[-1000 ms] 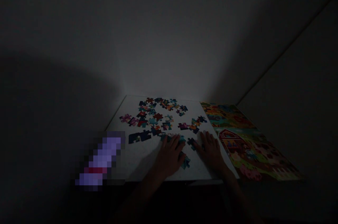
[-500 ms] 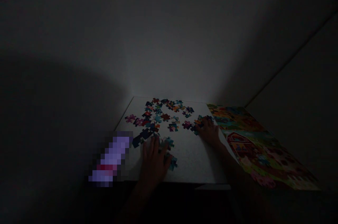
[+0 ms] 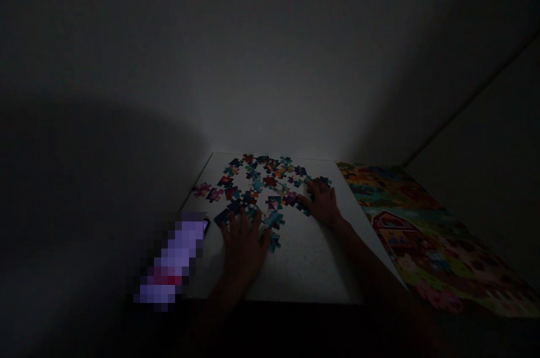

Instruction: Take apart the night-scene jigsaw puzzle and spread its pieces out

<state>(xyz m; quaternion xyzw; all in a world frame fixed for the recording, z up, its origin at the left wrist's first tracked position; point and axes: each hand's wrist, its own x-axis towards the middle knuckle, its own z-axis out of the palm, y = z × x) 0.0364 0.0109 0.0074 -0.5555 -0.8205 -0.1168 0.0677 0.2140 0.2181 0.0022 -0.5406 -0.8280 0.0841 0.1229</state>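
OK, puzzle pcs (image 3: 274,202) under & ahead of L hand (image 3: 244,243) & R hand (image 3: 324,205), both splayed.

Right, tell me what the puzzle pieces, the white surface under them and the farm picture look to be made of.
Puzzle pieces: probably printed cardboard, being thin, flat and tab-cut; too dim to judge gloss.
White surface: perhaps laminate or painted board, smooth-looking, pale and flat with faint mottling.
Farm picture: likely printed paper or card, flat and brightly coloured; finish unclear.
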